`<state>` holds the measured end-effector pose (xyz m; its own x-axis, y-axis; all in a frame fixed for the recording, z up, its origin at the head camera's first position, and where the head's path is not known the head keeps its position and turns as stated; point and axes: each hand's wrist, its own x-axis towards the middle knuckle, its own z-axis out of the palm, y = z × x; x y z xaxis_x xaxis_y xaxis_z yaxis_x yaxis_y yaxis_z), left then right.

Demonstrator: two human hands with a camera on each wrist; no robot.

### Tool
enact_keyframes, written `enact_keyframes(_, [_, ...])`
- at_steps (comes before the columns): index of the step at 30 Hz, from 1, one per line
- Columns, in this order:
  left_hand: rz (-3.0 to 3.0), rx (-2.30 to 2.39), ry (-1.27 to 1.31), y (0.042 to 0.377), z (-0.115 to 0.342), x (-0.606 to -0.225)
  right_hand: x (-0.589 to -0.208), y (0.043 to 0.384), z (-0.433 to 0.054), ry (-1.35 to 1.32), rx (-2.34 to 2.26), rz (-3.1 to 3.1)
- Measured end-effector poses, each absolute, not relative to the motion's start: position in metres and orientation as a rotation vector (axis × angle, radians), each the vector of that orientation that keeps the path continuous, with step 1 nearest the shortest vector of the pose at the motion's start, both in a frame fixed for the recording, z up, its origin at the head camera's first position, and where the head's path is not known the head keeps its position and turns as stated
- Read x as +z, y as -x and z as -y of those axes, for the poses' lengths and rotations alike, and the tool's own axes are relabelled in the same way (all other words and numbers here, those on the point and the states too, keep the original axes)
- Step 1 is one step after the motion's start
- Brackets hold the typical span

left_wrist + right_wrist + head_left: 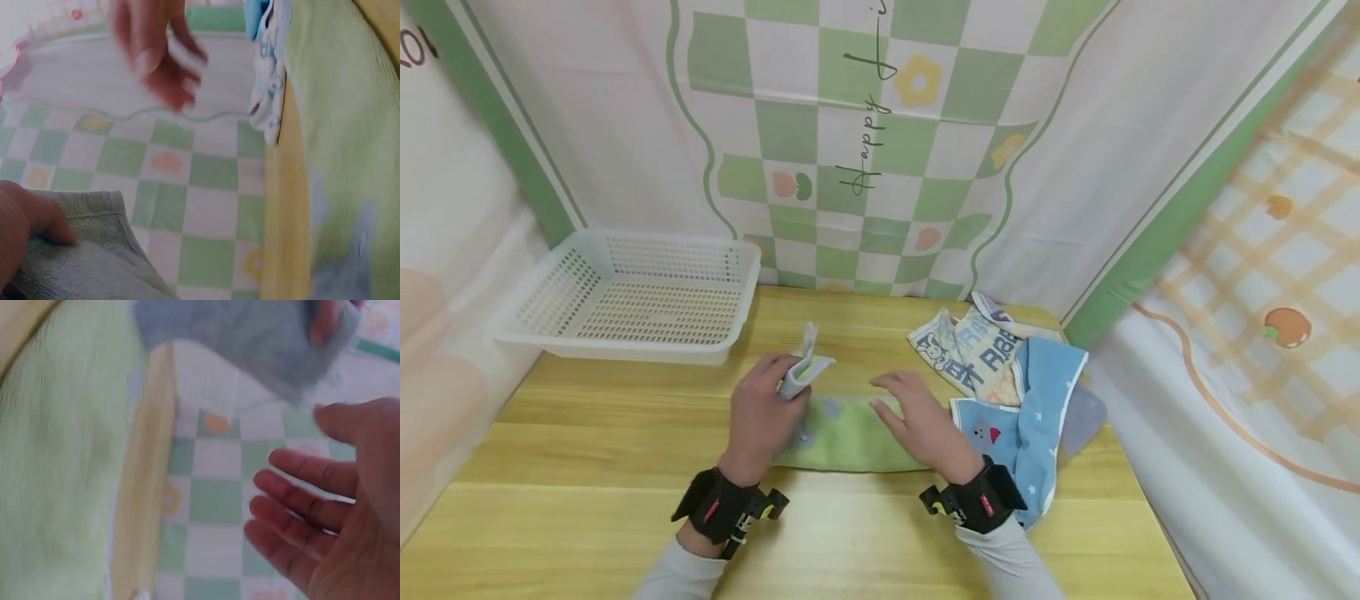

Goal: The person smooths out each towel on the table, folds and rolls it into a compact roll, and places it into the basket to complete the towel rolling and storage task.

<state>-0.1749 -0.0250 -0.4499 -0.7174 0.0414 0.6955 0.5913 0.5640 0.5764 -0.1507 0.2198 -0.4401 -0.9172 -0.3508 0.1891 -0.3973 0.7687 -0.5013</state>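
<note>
A green towel (865,437) with grey-blue patches lies as a flat strip on the table in front of me. My left hand (767,412) pinches a raised end of cloth (802,377), grey-blue on the side seen in the left wrist view, above the strip's left part. Whether that end joins the green strip is hidden by the hand. Over the strip's right part hovers my right hand (921,421), its fingers (306,512) relaxed and spread, holding nothing.
At the back left stands a white perforated plastic basket (726,354). To the right lie a blue towel (1045,400) with a white edge, a printed cream cloth (977,350) and a grey-blue cloth (1084,421). Patterned curtains (880,208) border the wooden table (850,533).
</note>
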Motion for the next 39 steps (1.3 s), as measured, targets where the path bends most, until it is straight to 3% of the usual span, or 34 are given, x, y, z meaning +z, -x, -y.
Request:
enact_keyframes(11, [2.212,-1.056,0.701,0.166,-0.009,-0.454,-0.449,0.162,-0.194,-0.780,1.298,2.668])
enact_keyframes(28, [2.293,-1.038,1.146,0.161,-0.019,-0.478,-0.461,0.156,-0.205,-0.374,1.541,2.625])
enact_keyframes(33, [2.307,-1.010,1.324,0.165,-0.012,-0.479,-0.461,0.153,-0.213,-0.379,1.524,2.646])
enact_keyframes(39, [2.268,-1.057,1.287,0.169,0.001,-0.476,-0.453,0.145,-0.224,-0.327,1.450,2.606])
